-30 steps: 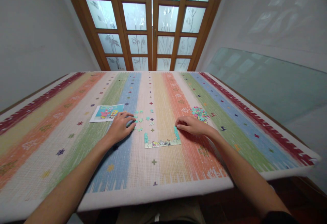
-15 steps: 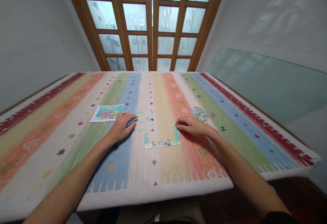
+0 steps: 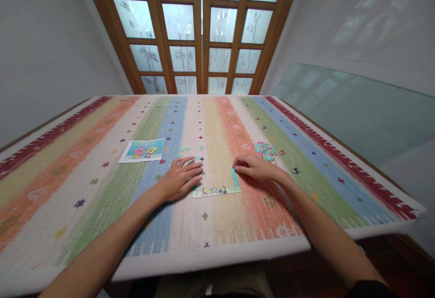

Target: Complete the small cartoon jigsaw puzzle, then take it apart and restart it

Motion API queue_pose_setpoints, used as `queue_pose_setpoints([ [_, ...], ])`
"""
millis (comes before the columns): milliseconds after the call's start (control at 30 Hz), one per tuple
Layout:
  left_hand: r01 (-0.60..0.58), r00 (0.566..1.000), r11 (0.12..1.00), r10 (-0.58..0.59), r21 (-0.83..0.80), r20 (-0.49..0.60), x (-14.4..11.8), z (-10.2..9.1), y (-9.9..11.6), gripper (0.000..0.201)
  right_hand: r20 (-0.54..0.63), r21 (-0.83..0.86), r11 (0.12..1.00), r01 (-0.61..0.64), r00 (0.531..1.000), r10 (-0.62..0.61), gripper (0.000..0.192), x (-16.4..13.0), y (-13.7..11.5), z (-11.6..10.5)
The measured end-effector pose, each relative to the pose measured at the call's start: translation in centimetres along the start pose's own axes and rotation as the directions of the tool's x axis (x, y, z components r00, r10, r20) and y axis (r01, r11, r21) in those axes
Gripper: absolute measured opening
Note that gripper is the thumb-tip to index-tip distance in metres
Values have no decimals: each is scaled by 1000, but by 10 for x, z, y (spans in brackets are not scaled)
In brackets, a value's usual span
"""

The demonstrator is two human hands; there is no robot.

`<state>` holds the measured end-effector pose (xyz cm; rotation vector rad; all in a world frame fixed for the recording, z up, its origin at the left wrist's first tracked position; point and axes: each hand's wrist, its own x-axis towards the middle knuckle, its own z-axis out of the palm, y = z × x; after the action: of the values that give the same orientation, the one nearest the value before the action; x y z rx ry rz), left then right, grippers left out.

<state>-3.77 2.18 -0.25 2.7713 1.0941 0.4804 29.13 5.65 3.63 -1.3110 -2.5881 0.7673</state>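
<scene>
Joined puzzle pieces form a partial frame [image 3: 217,191], with a bottom row and a teal strip rising on the right. My right hand [image 3: 253,167] is closed in a pinch at the top of that strip; whatever its fingertips grip is hidden. Palm down, my left hand [image 3: 181,180] lies open over the loose teal pieces and the frame's left side, fingers stretched out and slightly spread. A few loose puzzle pieces [image 3: 185,149] show beyond its fingers. Just past my right hand is a heap of mixed puzzle pieces [image 3: 267,151].
A printed cartoon picture [image 3: 142,150] lies to the left on the striped tablecloth [image 3: 217,225]. Beyond the table stand wooden doors with frosted panes [image 3: 222,21]. A glass sheet [image 3: 360,103] leans on the right wall.
My left hand has moved right, from beside the picture to over the loose pieces and the frame's left side, its fingers straightening. My right hand has stayed at the strip.
</scene>
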Motion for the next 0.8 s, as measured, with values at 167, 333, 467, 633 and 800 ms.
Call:
queue_pose_setpoints([
  [167, 55, 998, 998, -55, 37, -9, -1, 0, -3, 42, 7, 16, 1000, -3, 1000, 3, 12, 0, 1, 1],
  [333, 86, 996, 993, -83, 85, -42, -1, -1, -7, 41, 5, 23, 1000, 6, 1000, -6, 13, 0, 2, 1],
  [467, 153, 987, 985, -149, 74, -54, -1, -1, -12, 42, 5, 18, 1000, 4, 1000, -4, 13, 1, 1, 0],
  [633, 178, 982, 981, -172, 75, -79, -2, -1, -18, 40, 14, 12, 1000, 4, 1000, -5, 13, 1, 1, 1],
  [800, 179, 979, 980, -169, 83, -109, -7, -9, -27, 38, 4, 9, 1000, 13, 1000, -13, 15, 1, 3, 1],
])
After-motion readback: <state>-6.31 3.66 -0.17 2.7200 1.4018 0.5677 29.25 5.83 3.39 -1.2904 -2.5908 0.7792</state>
